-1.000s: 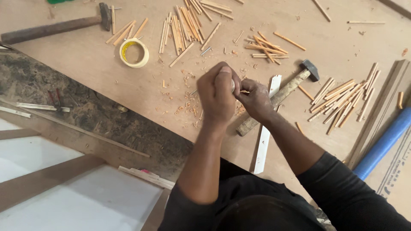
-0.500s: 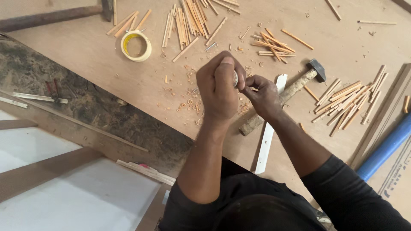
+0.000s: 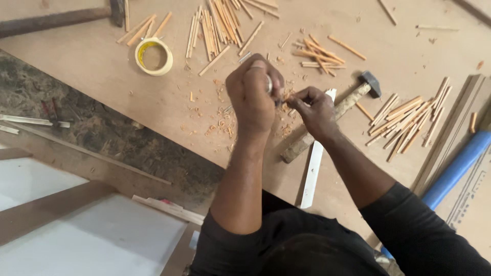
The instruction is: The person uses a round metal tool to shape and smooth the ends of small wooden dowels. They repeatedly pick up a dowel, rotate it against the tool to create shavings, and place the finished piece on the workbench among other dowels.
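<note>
Wooden shavings (image 3: pixel 222 125) lie scattered on the brown board (image 3: pixel 102 61) under both hands. The left hand (image 3: pixel 254 94) is fisted around a small metal tool (image 3: pixel 269 83), and the right hand (image 3: pixel 314 110) pinches a thin wooden stick (image 3: pixel 287 96) against it, just above the hammer (image 3: pixel 335 113).

My view has slid a little: the tape roll (image 3: pixel 153 56) now sits further toward 12 o'clock than a second ago, and the dark-handled hammer (image 3: pixel 61 19) at 11 o'clock is nearly cut by the top edge. My left hand (image 3: pixel 254 94) has tipped its knuckles more toward 12 o'clock. My right hand (image 3: pixel 314 110) has drawn slightly toward 3 o'clock, so a small gap shows between the two fists.
</note>
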